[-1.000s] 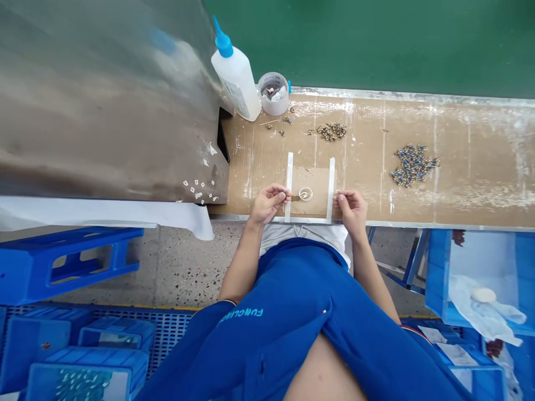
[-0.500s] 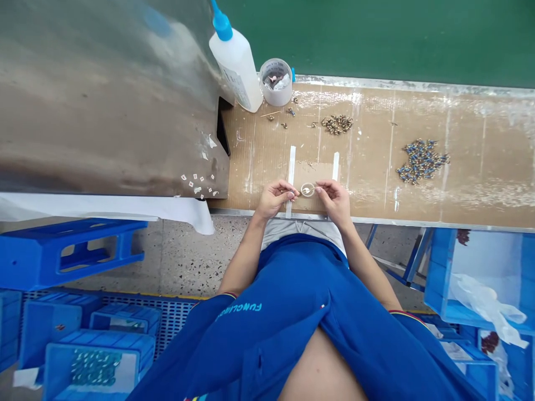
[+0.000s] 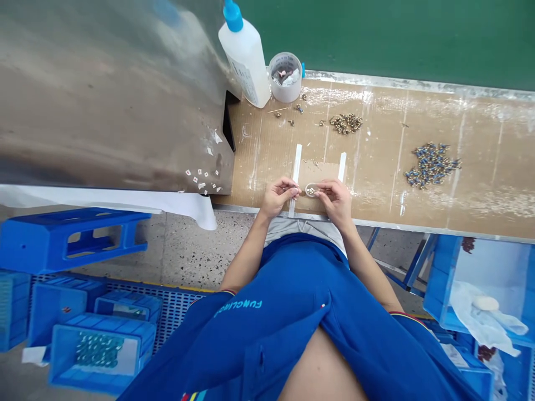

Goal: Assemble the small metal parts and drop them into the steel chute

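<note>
My left hand is closed in a pinch at the left white tape strip, and whatever lies between its fingertips is too small to make out. Opposite it, my right hand has thumb and forefinger pinched at the right edge of a small round clear dish. Something white and thin shows inside the dish. Any thin thing in the right fingers is too small to name. Under both hands lies a cardboard piece between two white tape strips.
Beyond my hands lie a pile of small brass-coloured metal parts and a pile of blue and brass ones. A white bottle stands beside a tape roll filled with scraps. Paper bits lie on the metal surface at left.
The right fingertips have shifted slightly over the dish. My left hand keeps its pinch. The whole view has shifted a little, with the table appearing farther right.
</note>
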`<state>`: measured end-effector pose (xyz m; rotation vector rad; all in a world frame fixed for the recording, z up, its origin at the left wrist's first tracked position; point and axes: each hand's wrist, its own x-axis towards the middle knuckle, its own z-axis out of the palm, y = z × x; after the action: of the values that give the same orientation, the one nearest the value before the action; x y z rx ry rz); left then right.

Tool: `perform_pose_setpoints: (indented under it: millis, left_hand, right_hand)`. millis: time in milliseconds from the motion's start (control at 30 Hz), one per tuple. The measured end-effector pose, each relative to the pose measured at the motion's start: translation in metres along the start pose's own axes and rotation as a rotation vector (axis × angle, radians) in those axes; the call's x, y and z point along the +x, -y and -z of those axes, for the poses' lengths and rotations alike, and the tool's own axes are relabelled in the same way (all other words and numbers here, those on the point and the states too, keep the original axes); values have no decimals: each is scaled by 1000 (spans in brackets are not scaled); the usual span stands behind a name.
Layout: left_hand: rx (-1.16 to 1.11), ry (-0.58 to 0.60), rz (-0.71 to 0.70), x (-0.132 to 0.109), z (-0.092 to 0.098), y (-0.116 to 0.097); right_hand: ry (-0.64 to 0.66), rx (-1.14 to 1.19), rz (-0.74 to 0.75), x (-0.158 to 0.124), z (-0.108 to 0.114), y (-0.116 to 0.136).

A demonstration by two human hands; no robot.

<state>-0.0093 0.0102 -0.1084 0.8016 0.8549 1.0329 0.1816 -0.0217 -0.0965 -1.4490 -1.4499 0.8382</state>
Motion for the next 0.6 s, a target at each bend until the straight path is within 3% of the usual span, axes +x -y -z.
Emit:
perform_pose_setpoints:
  millis: [267,600]
  left_hand:
    - [33,11,-15,0,-1,0]
    - [73,99,-80,-5,0,-3]
  right_hand:
    - [-25,-62,55,0,-1,1]
    - [14,-264,250,8,-9,9]
